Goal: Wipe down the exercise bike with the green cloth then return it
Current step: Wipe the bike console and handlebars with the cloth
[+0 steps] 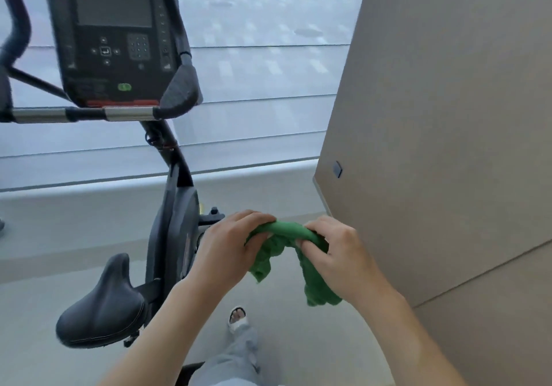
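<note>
Gripping: left hand (230,243) and right hand (337,251) clutch the bunched green cloth (286,254).
Advice: fold flat (beside saddle (101,308)) before wiping.

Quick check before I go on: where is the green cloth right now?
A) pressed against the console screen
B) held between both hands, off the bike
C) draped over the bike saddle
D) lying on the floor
B: the left hand and the right hand both grip the green cloth in the air, to the right of the exercise bike.
</note>
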